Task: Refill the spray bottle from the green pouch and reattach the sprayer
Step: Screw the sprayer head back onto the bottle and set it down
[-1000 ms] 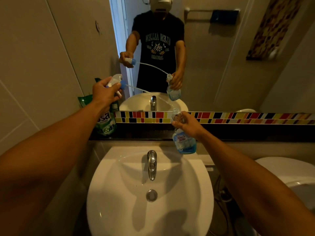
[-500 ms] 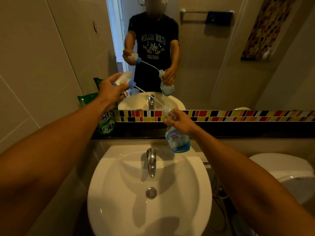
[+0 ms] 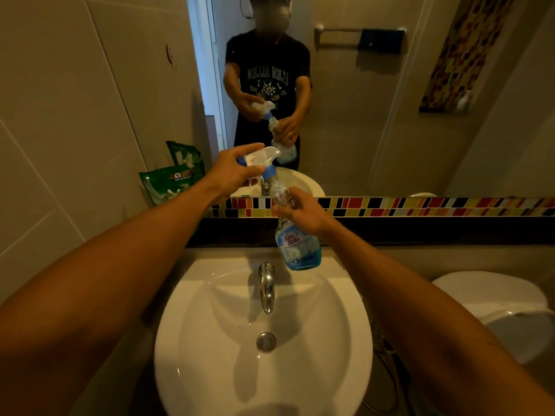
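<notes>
A person stands at a bathroom sink, both arms stretched out over the basin, seen from their own head height. The right hand (image 3: 303,213) is wrapped around the upper body of a clear plastic spray bottle (image 3: 297,244), fingers closed on it, holding it upright in the air above the back rim of the sink (image 3: 192,325) and just behind the tap (image 3: 266,285). The left hand (image 3: 232,172) pinches the white sprayer (image 3: 261,159), its fingers curled shut around the trigger head; the blue collar sits right at the bottle's neck, though whether it is threaded on cannot be told.

The bottle shows blue liquid only near its bottom, so it likely feels light and a little top-heavy with the sprayer on. Its thin plastic would probably dent under a hard squeeze, and any drips would make it slippery. A hold at the narrow waist, where the right hand is now, looks the steadiest, while the left turns the collar rather than the trigger head.

The green pouch (image 3: 171,181) leans against the tiled wall on the dark counter (image 3: 420,232) ledge to the left, well apart from both hands. It looks soft and floppy, best held at the top corner and the base.

A wide mirror (image 3: 375,115) above a strip of coloured mosaic tile reflects the person. A white toilet (image 3: 486,301) sits at the right. The light is dim and yellowish.
</notes>
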Available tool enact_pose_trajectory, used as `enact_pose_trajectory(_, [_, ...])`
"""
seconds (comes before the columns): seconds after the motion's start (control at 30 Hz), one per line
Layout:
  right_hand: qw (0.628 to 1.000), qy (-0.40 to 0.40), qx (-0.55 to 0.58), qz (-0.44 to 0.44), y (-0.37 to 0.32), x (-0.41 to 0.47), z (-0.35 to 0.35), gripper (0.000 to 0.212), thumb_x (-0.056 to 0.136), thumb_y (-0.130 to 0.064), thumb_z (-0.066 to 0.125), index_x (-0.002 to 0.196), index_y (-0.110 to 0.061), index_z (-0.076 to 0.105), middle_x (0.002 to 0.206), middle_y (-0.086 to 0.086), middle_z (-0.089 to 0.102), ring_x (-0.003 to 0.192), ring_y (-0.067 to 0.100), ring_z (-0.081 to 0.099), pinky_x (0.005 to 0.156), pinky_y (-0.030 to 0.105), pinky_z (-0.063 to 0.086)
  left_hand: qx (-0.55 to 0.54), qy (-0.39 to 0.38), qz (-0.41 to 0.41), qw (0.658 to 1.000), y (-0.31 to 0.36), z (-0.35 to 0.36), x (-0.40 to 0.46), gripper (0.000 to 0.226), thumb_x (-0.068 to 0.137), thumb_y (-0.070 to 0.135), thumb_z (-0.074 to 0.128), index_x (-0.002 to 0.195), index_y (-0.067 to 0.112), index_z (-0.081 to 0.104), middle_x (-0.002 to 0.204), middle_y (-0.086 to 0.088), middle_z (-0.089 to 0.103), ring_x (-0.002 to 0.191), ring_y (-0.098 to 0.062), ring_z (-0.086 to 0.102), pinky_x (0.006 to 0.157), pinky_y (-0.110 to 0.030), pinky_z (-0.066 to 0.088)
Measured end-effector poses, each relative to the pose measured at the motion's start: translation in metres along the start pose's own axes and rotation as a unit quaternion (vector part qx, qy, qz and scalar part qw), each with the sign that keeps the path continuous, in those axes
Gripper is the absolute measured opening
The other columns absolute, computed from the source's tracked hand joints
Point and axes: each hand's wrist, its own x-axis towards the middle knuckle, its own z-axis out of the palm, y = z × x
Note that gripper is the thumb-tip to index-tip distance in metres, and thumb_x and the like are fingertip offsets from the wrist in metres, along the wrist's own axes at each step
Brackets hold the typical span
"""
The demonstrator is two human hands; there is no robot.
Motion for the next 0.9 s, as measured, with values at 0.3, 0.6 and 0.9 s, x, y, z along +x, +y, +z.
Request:
enact_pose_trajectory(0.3, [1.0, -0.009, -0.004, -0.003, 0.001, -0.004, 0.009, 0.032, 0.096, -0.035, 0.069, 0.121, -0.02, 0.057, 0.107, 0.002, 0.069, 0.099, 0.02, 0.068, 0.087, 0.038, 0.054, 0.018, -0.007, 0.002, 1.0, -0.013, 0.005, -0.012, 0.056, 0.085, 0.004, 0.075, 0.135, 0.027, 0.062, 0.131, -0.01, 0.06, 0.111, -0.032, 0.064, 0.086, -0.049, 0.06])
enact_pose_trajectory(0.6, [1.0, -0.017, 0.014, -0.005, -0.006, -0.009, 0.011, 0.035, 0.097, -0.032, 0.069, 0.126, -0.02, 0.055, 0.111, 0.003, 0.069, 0.1, 0.017, 0.068, 0.086, 0.034, 0.054, 0.021, -0.009, 0.008, 1.0, -0.014, 0.014, -0.02, 0.055, 0.084, -0.001, 0.073, 0.133, 0.021, 0.063, 0.125, -0.006, 0.061, 0.11, -0.027, 0.065, 0.079, -0.035, 0.063])
enact_pose_trajectory(0.9, [0.999, -0.015, 0.028, -0.02, -0.015, -0.008, 0.008, 0.031, 0.096, -0.032, 0.07, 0.123, -0.024, 0.056, 0.106, -0.007, 0.068, 0.099, 0.012, 0.067, 0.085, 0.032, 0.053, 0.044, 0.038, 0.049, 0.997, -0.005, 0.031, -0.016, 0.052, 0.077, 0.019, 0.084, 0.123, 0.022, 0.06, 0.117, -0.001, 0.058, 0.101, -0.024, 0.061, 0.062, -0.022, 0.054])
